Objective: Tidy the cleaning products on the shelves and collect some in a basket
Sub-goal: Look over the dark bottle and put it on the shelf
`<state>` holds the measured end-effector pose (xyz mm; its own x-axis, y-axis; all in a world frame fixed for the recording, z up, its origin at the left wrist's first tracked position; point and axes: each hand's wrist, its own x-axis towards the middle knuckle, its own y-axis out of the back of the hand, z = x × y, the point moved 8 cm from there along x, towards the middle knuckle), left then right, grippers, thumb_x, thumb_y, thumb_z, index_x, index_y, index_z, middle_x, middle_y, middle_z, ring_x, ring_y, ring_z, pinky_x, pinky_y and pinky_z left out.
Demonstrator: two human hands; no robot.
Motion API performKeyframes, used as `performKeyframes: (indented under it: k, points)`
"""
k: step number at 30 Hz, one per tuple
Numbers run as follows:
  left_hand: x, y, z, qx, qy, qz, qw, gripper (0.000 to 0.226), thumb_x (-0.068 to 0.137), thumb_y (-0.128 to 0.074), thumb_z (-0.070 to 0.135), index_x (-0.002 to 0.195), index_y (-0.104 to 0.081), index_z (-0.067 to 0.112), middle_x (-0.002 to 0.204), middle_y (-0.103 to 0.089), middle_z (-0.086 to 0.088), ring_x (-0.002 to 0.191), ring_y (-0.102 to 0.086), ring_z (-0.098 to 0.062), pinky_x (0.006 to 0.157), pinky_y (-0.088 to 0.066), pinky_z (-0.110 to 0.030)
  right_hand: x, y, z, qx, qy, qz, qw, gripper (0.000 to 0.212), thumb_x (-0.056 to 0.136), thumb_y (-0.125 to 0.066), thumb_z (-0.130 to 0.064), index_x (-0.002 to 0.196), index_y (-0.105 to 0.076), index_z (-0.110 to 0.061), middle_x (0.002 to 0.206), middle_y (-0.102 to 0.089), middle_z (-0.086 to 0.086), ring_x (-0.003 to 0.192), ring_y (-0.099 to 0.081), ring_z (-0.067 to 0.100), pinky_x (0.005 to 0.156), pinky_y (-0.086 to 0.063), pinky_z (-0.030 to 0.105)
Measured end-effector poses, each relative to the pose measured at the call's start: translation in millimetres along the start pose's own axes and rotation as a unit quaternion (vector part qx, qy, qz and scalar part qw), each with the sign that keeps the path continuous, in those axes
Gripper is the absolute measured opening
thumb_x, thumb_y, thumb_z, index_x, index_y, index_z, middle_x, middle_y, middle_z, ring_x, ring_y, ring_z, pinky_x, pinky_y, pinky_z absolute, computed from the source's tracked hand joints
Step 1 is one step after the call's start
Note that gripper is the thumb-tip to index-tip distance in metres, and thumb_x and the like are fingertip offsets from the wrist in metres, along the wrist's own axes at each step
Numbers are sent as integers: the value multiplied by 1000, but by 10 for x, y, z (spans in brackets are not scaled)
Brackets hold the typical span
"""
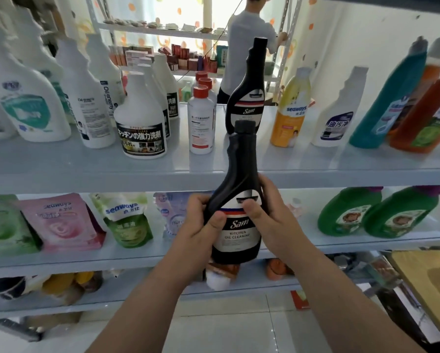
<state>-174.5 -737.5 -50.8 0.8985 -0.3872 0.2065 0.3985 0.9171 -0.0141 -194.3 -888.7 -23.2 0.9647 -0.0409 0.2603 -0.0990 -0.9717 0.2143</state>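
Note:
A black "Sam Kitchen Oil Cleaning" bottle [239,189] is held upright in front of the shelves, between both my hands. My left hand [201,225] grips its left side with the thumb on the label. My right hand [267,215] wraps its right side, thumb on the front. A second, identical black bottle [247,98] stands on the upper shelf [214,171] right behind it. No basket is in view.
The upper shelf carries white spray bottles [140,118], red-capped bottles [201,121], a yellow bottle [290,110], and teal and orange bottles at right. Refill pouches [61,222] and green jugs [349,212] fill the lower shelf. A person [247,47] stands behind. A wooden surface [430,289] sits at lower right.

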Motion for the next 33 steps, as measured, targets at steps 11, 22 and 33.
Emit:
performKeyframes:
  k: [11, 22, 33]
  points:
    - [1156, -276, 724, 87, -101, 49, 990, 11, 95, -41, 30, 102, -41, 38, 93, -60, 5, 82, -60, -13, 73, -57, -50, 1065, 564, -490, 31, 33, 95, 994, 25, 90, -63, -53, 111, -50, -55, 95, -68, -38, 92, -65, -15, 66, -48, 3]
    - [1359, -147, 304, 604, -169, 91, 773, 24, 96, -58, 22, 110, -70, 7, 105, -67, -11, 98, -62, -33, 87, -50, -44, 1629, 858, -219, -19, 66, 189, 980, 57, 82, -74, -60, 126, -44, -38, 111, -65, -23, 98, -61, -18, 76, -48, 4]
    - [1325, -185, 269, 622, -248, 156, 726, 16, 90, -54, 24, 86, -64, 12, 89, -63, -6, 82, -56, -27, 70, -42, -35, 1962, 797, -49, -75, 70, 221, 970, 53, 94, -72, -48, 132, -43, -25, 115, -60, -15, 99, -53, -20, 75, -39, -4]
